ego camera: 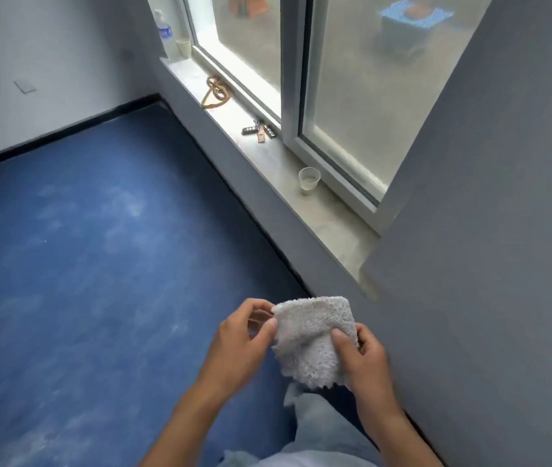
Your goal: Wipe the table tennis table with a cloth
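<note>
Cloth (pixel 315 342) pinched by left hand (pixel 237 338) and right hand (pixel 365 360); cup (pixel 309 182) upright on windowsill (pixel 264 163).

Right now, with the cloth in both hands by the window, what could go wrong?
1. The left hand and right hand only pinch the cloth at its edges. It could slip onto the floor, which looks dusty, and pick up grit that might then be rubbed onto the table.
2. An open cup stands on the sill ahead. A careless swing of an arm there could tip it.
</note>
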